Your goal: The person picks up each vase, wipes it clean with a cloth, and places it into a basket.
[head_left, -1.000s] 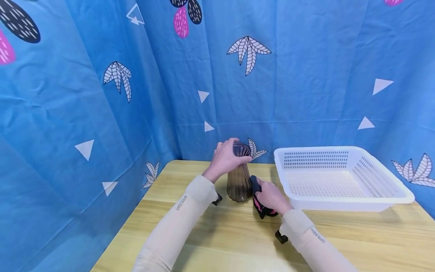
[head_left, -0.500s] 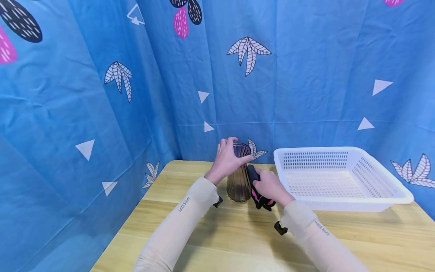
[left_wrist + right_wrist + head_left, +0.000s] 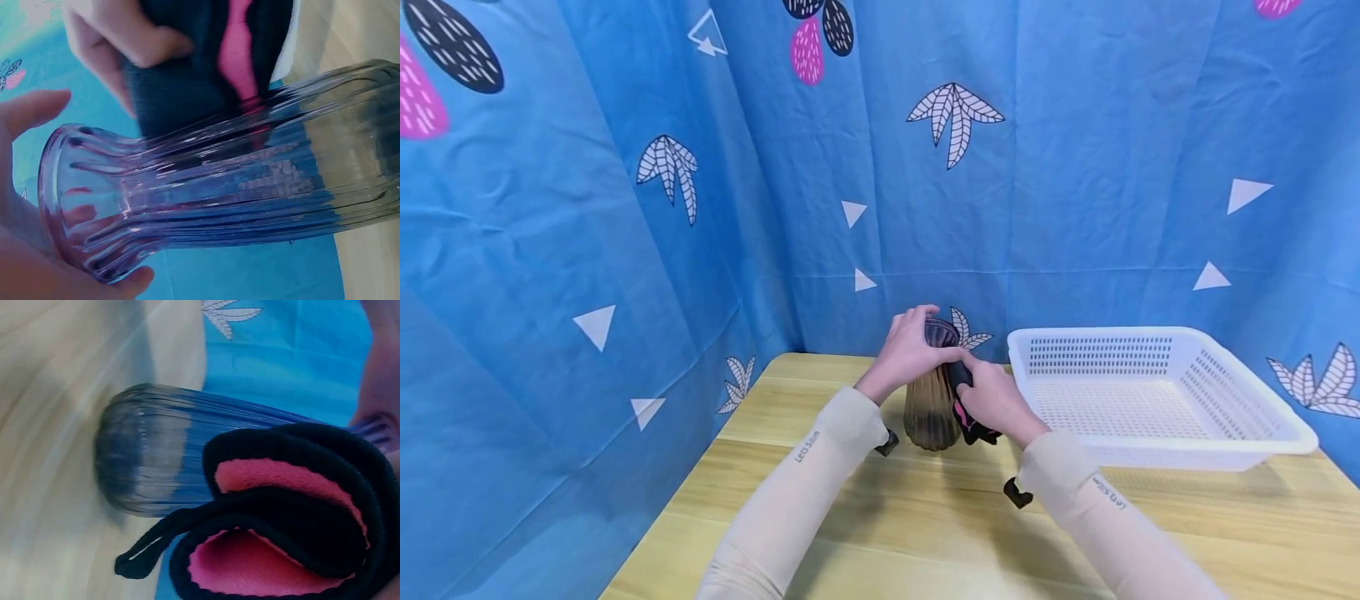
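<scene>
Left hand (image 3: 912, 348) curls round an upright ribbed vase (image 3: 931, 412), left of a perforated basket (image 3: 1157, 442); right hand (image 3: 996, 402) grips a folded cloth (image 3: 973, 428). From the left wrist, a flared translucent rim (image 3: 61, 169); from the right, fuzzy pink lining (image 3: 250, 569).

Indoor tabletop corner, curtained off; looks like a makeshift recording booth. Blue printed curtain (image 3: 1075, 167) hangs at back and left, meeting in a corner; leaf, triangle and petal motifs. Wood-grain table (image 3: 925, 542) stands close against it. Small black devices (image 3: 1018, 493) at both wrists suit filming. Household wares: white perforated plastic basket (image 3: 1165, 455), ribbed glass vase (image 3: 929, 410). Home, studio or lab beyond the cloth: cannot tell.
</scene>
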Motion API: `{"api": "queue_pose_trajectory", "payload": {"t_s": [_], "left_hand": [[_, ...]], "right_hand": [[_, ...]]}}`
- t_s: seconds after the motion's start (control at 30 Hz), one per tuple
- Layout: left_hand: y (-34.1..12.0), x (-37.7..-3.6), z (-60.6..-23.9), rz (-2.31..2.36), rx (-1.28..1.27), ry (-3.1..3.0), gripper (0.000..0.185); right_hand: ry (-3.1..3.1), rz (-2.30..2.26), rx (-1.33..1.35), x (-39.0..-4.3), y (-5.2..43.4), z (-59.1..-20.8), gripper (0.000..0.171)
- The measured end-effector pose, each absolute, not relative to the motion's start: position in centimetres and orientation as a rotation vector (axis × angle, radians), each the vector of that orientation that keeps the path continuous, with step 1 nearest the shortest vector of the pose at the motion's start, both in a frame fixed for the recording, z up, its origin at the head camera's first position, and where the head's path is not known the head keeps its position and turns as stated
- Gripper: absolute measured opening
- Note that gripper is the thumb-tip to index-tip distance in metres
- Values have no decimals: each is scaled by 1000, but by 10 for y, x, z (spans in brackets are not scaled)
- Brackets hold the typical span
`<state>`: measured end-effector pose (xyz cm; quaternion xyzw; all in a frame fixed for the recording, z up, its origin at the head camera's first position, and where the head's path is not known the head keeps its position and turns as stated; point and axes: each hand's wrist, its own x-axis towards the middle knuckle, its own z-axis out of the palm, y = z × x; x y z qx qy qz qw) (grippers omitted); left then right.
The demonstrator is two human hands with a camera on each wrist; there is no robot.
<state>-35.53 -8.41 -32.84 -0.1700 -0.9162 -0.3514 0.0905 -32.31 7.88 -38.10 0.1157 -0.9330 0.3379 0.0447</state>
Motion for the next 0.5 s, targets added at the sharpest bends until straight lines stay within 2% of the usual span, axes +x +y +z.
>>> {"api": "queue_pose_trajectory", "payload": {"t_s": [0.23,0.5], "left_hand": [[-84,-356,-335,-1027,-433,-2667,86],[-87,-355,-332,-952,-388,-2711,95]], "right_hand": [[-2953,863,323,-325,75,-412,70],[-3044,781,331,-327,78,-443,67]]}}
